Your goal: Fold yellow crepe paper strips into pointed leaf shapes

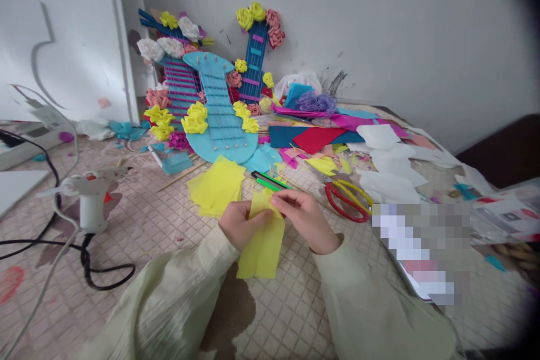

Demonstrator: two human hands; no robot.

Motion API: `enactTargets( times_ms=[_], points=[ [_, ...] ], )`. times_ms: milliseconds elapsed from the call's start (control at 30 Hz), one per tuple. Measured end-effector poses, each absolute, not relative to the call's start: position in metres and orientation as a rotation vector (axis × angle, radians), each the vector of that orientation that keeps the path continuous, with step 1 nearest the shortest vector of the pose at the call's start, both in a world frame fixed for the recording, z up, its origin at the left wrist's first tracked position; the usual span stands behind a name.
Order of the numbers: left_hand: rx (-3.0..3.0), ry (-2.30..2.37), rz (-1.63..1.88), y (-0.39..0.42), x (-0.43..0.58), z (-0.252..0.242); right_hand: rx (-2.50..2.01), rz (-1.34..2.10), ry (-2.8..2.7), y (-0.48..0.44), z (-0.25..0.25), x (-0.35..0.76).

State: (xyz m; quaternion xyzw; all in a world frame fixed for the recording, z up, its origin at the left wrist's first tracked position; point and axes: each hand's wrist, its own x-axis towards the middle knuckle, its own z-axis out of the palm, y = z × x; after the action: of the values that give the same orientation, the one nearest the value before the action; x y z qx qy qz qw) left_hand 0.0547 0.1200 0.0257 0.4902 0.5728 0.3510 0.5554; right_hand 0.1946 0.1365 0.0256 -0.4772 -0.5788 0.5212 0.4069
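Observation:
A strip of yellow crepe paper is held between my two hands, its lower part hanging toward me with a crease down the middle. My left hand pinches the left side, thumb across the front of the strip. At the upper right edge, the thumb and fingertips of my right hand are closed on the same paper. Just beyond the hands lies a green box cutter. A loose stack of yellow crepe paper pieces rests on the table to the left of it.
A white hot glue gun with a looping black cord stands at left. Red-and-yellow-handled scissors lie at right, near a pixelated area. Behind, a blue harp-shaped craft with paper flowers leans by the wall. Coloured paper scraps cover the back right.

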Motion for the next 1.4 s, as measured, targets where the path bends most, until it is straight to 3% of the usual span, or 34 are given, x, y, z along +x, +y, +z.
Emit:
enactTargets(
  times_ms=[600, 1400],
  points=[
    [1.48, 1.473, 0.738, 0.124, 0.05, 0.015, -1.249, 1.171, -1.577, 0.139, 0.023, 0.198],
    [1.334, 1.447, 0.705, 0.128, 0.047, 0.025, -1.273, 1.2, -1.76, 0.141, 0.028, 0.205]
  ],
)
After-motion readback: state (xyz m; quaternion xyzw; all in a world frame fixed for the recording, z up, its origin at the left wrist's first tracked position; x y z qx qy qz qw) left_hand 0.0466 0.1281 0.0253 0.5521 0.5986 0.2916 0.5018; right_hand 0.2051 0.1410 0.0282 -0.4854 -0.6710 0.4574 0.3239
